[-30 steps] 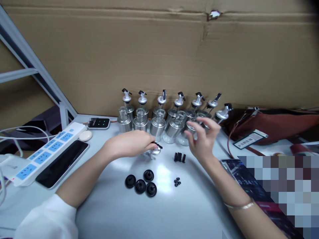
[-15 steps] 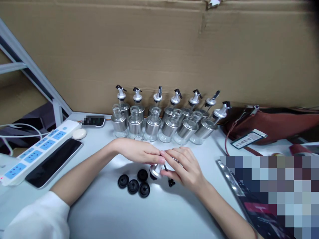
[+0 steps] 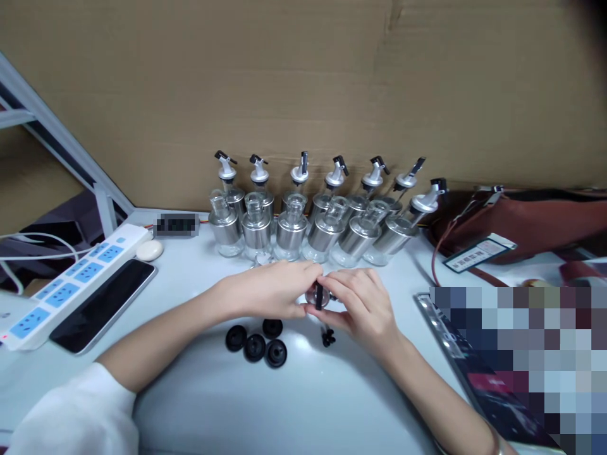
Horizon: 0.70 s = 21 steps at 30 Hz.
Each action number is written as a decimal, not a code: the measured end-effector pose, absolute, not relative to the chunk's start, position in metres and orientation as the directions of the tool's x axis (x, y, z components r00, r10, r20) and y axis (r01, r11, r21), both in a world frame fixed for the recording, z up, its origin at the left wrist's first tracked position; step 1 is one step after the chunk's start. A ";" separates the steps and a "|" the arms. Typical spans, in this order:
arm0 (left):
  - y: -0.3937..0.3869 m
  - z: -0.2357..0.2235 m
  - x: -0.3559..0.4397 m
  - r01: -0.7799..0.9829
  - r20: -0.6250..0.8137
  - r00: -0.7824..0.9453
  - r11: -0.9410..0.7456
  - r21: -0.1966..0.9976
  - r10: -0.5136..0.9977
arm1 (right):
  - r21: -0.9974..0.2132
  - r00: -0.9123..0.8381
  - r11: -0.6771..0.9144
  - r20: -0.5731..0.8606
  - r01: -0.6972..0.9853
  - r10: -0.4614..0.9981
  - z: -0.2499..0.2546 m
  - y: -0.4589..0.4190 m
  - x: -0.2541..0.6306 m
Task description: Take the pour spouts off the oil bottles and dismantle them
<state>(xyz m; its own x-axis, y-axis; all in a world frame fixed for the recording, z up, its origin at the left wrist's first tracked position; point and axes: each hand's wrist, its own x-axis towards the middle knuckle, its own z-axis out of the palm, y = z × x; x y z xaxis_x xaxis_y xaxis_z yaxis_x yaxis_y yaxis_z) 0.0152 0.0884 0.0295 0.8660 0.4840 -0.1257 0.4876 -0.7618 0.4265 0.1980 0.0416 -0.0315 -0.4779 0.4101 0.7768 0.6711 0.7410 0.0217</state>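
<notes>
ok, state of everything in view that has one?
Left hand: closed on pourer top
Right hand: closed on pourer top
Pourer top: held, mostly hidden
Back-row bottles: pourers on
Front-row bottles: five open, rightmost with pourer on
Black discs: four, loose
Power strip: red light lit
Phone: screen dark

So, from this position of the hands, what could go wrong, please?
The spout top, pinched between fingers of the left hand and right hand, might slip and drop. The small black parts lie loose near the right hand, so a low sweep could scatter them. The open glass bottles stand close together beyond the hands; a bump might tip one into another.
</notes>
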 end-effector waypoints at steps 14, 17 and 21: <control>0.079 0.034 0.023 0.459 -0.202 0.889 -0.805 0.376 0.412 | 0.014 -0.449 0.699 0.776 0.715 0.443 -0.025 0.039 0.200; 0.077 0.035 0.019 0.422 -0.169 0.907 -0.835 0.354 0.386 | 0.046 -0.480 0.709 0.766 0.704 0.427 -0.024 0.038 0.197; 0.074 0.038 0.016 0.433 -0.253 0.899 -0.815 0.385 0.358 | -0.109 -0.405 0.729 0.772 0.675 0.490 -0.027 0.037 0.193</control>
